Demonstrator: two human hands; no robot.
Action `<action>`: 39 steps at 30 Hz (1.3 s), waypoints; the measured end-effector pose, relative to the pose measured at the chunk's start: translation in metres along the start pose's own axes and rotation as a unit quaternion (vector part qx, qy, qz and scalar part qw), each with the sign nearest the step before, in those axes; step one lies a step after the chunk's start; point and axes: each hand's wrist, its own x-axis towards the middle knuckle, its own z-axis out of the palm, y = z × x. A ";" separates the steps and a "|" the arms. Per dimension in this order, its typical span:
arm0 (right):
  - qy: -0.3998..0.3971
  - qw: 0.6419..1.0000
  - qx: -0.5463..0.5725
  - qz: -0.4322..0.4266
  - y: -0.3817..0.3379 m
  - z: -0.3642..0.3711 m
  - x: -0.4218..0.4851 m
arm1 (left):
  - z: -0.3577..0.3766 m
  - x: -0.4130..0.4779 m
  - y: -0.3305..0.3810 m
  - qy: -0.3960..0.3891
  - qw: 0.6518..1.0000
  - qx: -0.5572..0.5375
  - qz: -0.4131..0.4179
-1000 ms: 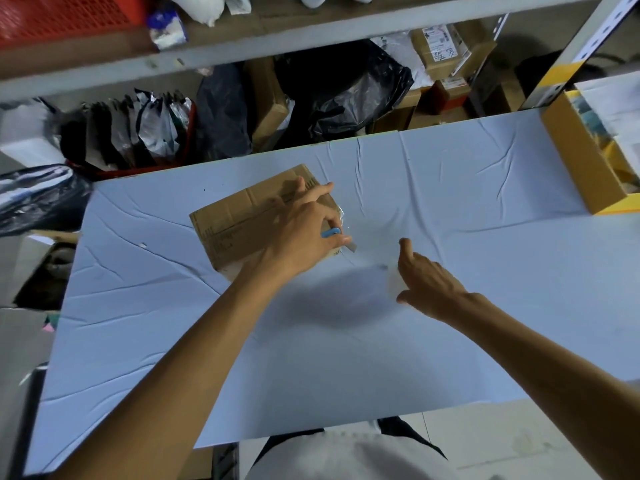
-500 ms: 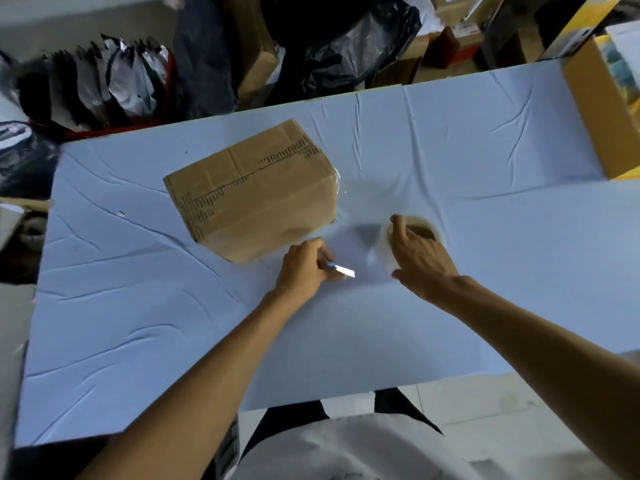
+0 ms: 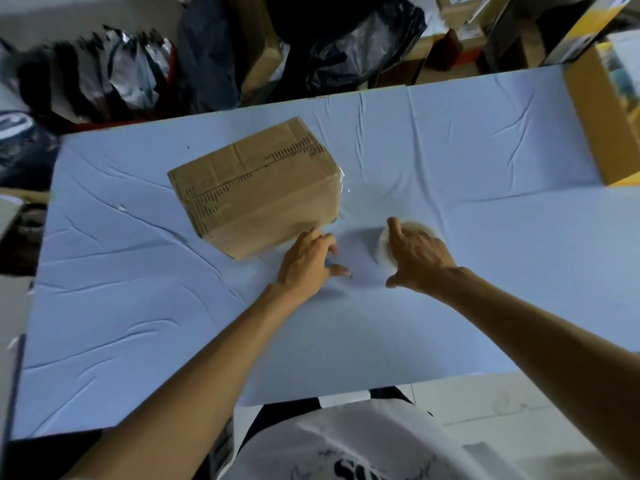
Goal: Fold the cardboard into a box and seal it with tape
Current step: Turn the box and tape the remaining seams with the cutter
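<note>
A closed brown cardboard box (image 3: 256, 188) lies on the pale blue table cover (image 3: 485, 161), left of centre, turned at an angle. Clear tape (image 3: 342, 188) shines on its right end. My left hand (image 3: 306, 263) rests low on the cover just in front of the box's near right corner. It covers a small blue cutter (image 3: 327, 262), of which only a blue speck shows. My right hand (image 3: 419, 258) sits on a roll of clear tape (image 3: 417, 226) to the right of the box, fingers over its top and thumb spread toward me.
A yellow-brown carton (image 3: 595, 126) stands at the table's right edge. Black and silver plastic bags (image 3: 353, 39) and more cartons crowd the floor behind the far edge. The table's near edge (image 3: 346, 393) runs just in front of my body.
My left hand left the box top and came toward me with the cutter, down to the cover. My right hand moved onto the tape roll. The view tilted downward.
</note>
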 end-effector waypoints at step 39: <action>0.161 0.797 0.572 0.112 -0.048 -0.071 0.023 | -0.110 0.037 0.059 0.174 0.982 0.035 0.065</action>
